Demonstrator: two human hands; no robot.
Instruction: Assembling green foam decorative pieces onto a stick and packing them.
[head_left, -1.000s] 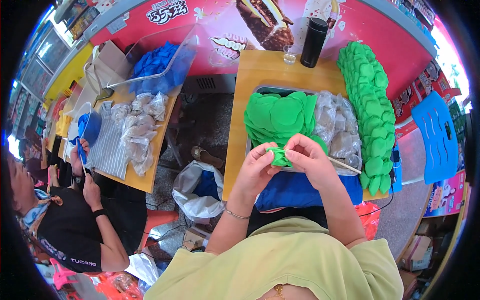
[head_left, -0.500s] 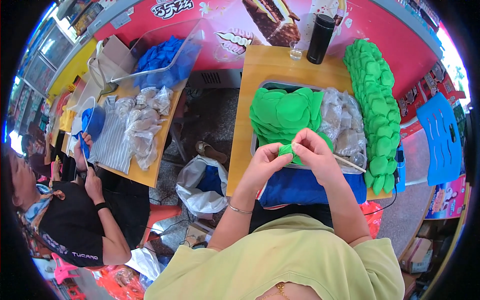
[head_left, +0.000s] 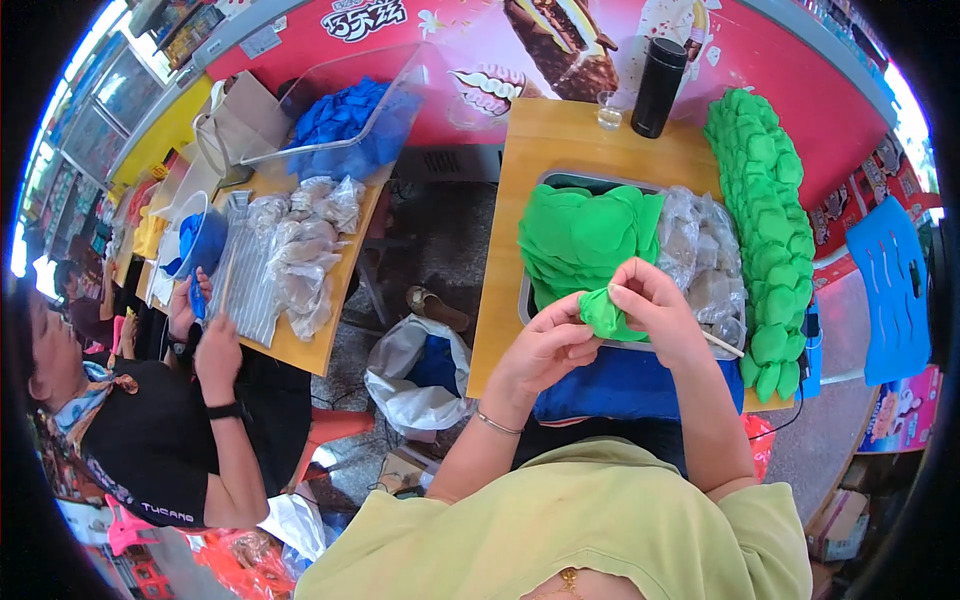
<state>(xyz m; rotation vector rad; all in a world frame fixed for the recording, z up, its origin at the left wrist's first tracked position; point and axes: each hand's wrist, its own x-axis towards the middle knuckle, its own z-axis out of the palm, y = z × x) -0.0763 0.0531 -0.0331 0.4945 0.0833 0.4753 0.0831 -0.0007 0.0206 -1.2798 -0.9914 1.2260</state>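
In front of my chest I hold a small gathered piece of green cloth (head_left: 601, 314) in both hands. My left hand (head_left: 556, 342) pinches it from the left with curled fingers. Thumb and fingers of my right hand (head_left: 648, 300) grip its upper right side. A thin pale wooden stick (head_left: 722, 345) pokes out past my right wrist over the tray's near right corner; I cannot tell whether the right hand holds it. Just beyond my hands, a heap of flat green cloth pieces (head_left: 590, 235) fills the left side of a grey tray (head_left: 525, 300).
Clear bags of brownish contents (head_left: 702, 245) share the tray. A long row of stacked green pieces (head_left: 760, 230) lies right of it. A black flask (head_left: 659, 88) and a glass (head_left: 610, 112) stand behind. At left, a co-worker (head_left: 160, 430) handles blue cloth beside another table (head_left: 345, 270).
The green piece now shows as a fuller, rounder bunch between my fingers. The whole view has shifted slightly. The co-worker's hand has risen.
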